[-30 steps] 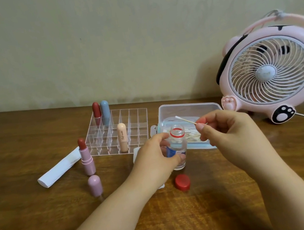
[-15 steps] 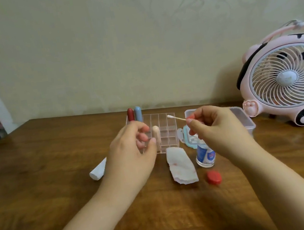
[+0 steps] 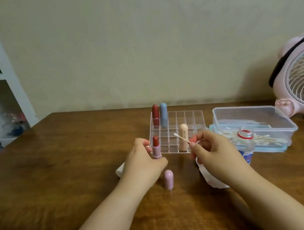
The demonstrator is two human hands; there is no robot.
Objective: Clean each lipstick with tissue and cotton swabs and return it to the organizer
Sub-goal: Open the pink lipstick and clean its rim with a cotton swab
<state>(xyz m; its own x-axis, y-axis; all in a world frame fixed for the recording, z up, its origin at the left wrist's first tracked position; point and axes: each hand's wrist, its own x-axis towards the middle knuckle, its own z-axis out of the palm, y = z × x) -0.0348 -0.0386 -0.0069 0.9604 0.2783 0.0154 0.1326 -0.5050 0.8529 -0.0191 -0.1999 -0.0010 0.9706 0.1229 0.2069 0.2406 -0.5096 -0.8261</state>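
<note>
Left hand: our left hand [image 3: 143, 163] curls round the base of the open pink lipstick [image 3: 156, 148], which stands upright just in front of the organizer's near-left corner; we cannot tell whether it has left the counter [image 3: 69, 187].
Cap: the pink cap [image 3: 169, 179] stands alone on the counter, just nearer us than that lipstick.
Organizer: the clear organizer [image 3: 177, 130] holds a red lipstick [image 3: 155, 114] and a blue lipstick [image 3: 163, 114] at the back left, and a peach lipstick [image 3: 183, 139] near the front.
Right hand: our right hand [image 3: 214, 149] pinches a cotton swab [image 3: 181, 138], tip pointing left toward the red bullet.
Step in hand: we judge this the swab stage for the pink lipstick.
Next move: we bring tip and bullet together gently, keeping the tube steady.
Right side: the tissue [image 3: 213, 179] lies under our right wrist; the uncapped bottle [image 3: 247, 143] stands beside the swab box [image 3: 253, 128].
</note>
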